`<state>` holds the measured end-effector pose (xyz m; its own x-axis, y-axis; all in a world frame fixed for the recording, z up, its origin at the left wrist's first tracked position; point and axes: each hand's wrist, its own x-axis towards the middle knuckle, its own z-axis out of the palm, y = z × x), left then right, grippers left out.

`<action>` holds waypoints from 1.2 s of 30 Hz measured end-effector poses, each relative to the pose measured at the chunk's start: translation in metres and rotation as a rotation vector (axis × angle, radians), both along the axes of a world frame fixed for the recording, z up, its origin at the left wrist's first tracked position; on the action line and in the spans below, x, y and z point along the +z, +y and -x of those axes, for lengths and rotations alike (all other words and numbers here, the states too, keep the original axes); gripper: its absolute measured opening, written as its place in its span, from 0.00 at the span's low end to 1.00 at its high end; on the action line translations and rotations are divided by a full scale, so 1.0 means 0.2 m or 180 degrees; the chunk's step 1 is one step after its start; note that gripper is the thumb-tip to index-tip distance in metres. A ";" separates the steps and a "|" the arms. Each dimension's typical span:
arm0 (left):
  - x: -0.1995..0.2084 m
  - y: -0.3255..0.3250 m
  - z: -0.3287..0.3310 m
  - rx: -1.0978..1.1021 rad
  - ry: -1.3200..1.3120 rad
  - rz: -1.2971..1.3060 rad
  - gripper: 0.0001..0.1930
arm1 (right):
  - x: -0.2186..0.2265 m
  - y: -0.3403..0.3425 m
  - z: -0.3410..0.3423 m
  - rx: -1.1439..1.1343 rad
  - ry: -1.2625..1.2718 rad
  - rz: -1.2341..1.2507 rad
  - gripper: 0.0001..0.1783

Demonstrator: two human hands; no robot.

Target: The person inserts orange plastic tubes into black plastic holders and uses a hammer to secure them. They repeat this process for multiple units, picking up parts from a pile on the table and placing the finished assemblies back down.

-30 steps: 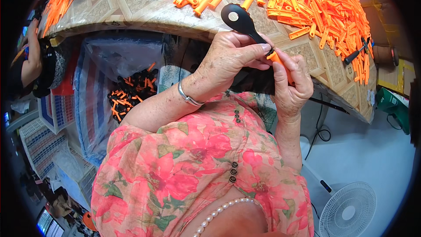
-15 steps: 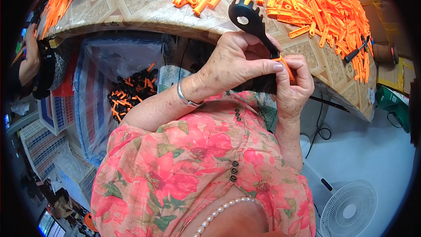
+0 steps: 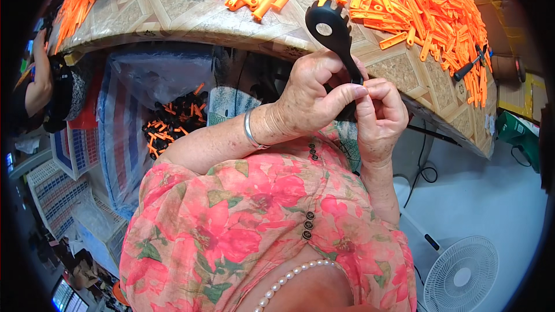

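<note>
A black pasta server (image 3: pixel 339 41) with a toothed head and a round hole is held up at the table's front edge, head pointing away from me. My left hand (image 3: pixel 309 92) is closed around its neck, thumb pressed toward the lower end. My right hand (image 3: pixel 381 117) pinches at that same end, its fingertips meeting the left thumb. Only a sliver of orange handle (image 3: pixel 365 83) shows between the fingertips; the fingers hide the rest. Past the server's head, a large heap of orange plastic handles (image 3: pixel 413 14) lies on the table.
A striped sack (image 3: pixel 118 133) at my left holds black and orange pieces (image 3: pixel 173 118). A black-handled tool (image 3: pixel 465 71) lies by the heap's right edge. White plastic baskets (image 3: pixel 55 193) stand left. Another person's arm (image 3: pixel 39 75) shows far left. A white fan (image 3: pixel 461 274) stands lower right.
The pasta server has tipped slightly to the right and lower, still in my left hand. My right fingers have closed in over the orange handle, which showed more before.
</note>
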<state>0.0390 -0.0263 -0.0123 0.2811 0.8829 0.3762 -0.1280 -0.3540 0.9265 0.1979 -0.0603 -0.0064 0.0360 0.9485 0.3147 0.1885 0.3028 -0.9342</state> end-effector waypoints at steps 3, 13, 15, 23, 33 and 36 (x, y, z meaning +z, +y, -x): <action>-0.01 0.00 -0.01 0.0267 0.0276 -0.0453 0.09 | 0.00 -0.01 0.01 0.0056 0.0357 0.0360 0.07; 0.01 0.06 0.03 -0.0955 -0.0853 0.0449 0.08 | 0.06 0.01 -0.08 0.0093 0.0139 -0.0112 0.07; 0.06 0.09 0.09 -0.1100 -0.0398 0.1052 0.12 | 0.05 0.02 -0.10 -0.0061 -0.0301 -0.0428 0.07; 0.03 0.10 0.15 -0.3186 -0.1403 0.2753 0.33 | 0.09 0.08 -0.14 0.0031 -0.1787 -0.1891 0.13; 0.09 0.04 0.14 -0.2047 -0.1126 0.2901 0.21 | 0.03 0.15 -0.16 -0.0475 -0.2134 -0.1611 0.19; 0.08 0.03 0.14 -0.1576 -0.0949 0.2705 0.19 | 0.02 0.20 -0.20 -0.0901 -0.2262 -0.1161 0.19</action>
<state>0.0117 -0.0195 0.0038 0.6836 0.7005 -0.2048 -0.3473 0.5591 0.7528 0.2384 -0.0200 -0.0017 -0.0652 0.7683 0.6368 0.8082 0.4150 -0.4179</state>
